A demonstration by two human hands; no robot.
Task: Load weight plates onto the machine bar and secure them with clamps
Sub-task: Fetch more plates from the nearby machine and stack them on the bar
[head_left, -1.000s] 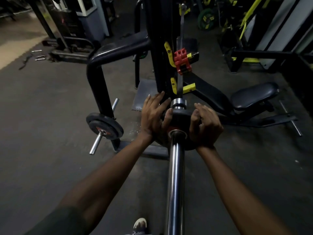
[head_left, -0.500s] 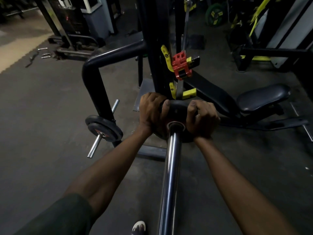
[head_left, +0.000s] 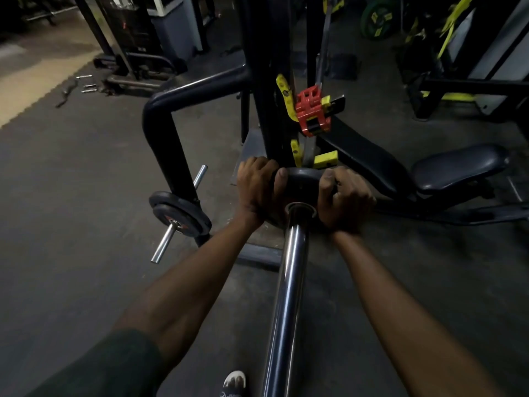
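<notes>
Fingers (head_left: 282, 174) of my left hand (head_left: 256, 190) are curled over the rim of the weight plate (head_left: 300, 179), thumb on its near face, and my right hand (head_left: 345, 199) is clamped on the opposite edge the same way. The plate sits threaded on the bar (head_left: 289, 296), far up it and close to the machine's black upright (head_left: 266, 81). I judge this the loading step, plate being seated. The red clamp (head_left: 313, 110) hangs on the frame just above, not yet on the bar. Next I'd need to free one hand, reach up for that clamp and slide it along the bar against the plate. More plates (head_left: 179, 210) rest on a storage peg down left.
</notes>
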